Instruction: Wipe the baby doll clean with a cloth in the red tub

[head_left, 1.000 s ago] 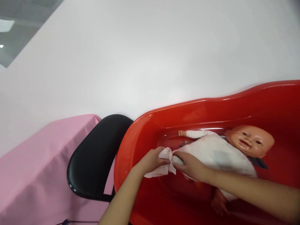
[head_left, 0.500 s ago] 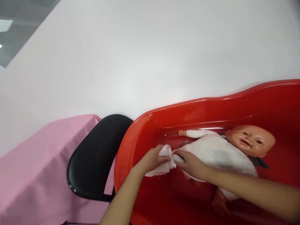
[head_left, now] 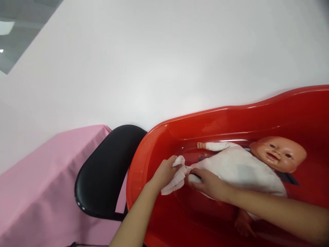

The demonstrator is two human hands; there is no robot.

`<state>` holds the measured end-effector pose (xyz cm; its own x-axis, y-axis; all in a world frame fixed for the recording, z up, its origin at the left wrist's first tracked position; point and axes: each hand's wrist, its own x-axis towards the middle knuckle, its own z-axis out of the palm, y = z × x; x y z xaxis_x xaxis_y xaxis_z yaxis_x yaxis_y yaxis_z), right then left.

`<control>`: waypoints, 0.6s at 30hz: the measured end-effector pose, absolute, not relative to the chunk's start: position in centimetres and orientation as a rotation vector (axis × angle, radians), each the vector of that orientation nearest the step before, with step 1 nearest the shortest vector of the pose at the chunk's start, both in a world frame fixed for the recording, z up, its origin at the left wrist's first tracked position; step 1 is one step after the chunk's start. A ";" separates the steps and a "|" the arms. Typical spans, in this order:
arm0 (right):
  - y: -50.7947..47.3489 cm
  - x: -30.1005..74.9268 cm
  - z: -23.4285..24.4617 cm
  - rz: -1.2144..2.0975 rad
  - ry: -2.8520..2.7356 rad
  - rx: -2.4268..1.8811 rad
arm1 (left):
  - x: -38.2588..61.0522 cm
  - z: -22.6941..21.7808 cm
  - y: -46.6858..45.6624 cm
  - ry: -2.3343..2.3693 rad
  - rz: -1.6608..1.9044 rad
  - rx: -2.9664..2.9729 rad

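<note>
Doll point(head_left: 250, 166), one, in one tub point(head_left: 140, 164); left hand point(head_left: 166, 173) pinches one cloth point(head_left: 176, 181), right hand point(head_left: 209, 185) grips, seemingly, one white garment point(head_left: 228, 164).

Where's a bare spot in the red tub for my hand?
The red tub looks bare between the left forearm and the near hand of the doll. A smaller gap separates the left hand from the doll's far hand. Crowded: the middle, with cloth, right hand and doll close together.

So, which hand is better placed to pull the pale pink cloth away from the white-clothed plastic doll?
Probably the left hand: it holds the cloth, farther from the doll. The right hand, nearer the doll, grips a pale, rounded part.
</note>
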<state>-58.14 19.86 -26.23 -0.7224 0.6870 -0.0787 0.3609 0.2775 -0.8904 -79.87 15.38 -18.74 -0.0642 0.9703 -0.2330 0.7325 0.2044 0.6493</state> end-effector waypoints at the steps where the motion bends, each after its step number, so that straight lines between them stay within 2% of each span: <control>1: 19.9 -58.2 -26.3 1.421 -2.214 -0.956 | -79.9 -18.7 15.4 1.868 0.498 1.570; 8: 20.0 -58.4 -27.2 1.452 -2.160 -0.967 | -80.4 -19.5 15.3 1.782 0.185 1.580; 18: 19.9 -58.0 -27.2 1.400 -2.246 -0.968 | -80.3 -19.3 15.2 1.884 0.111 1.712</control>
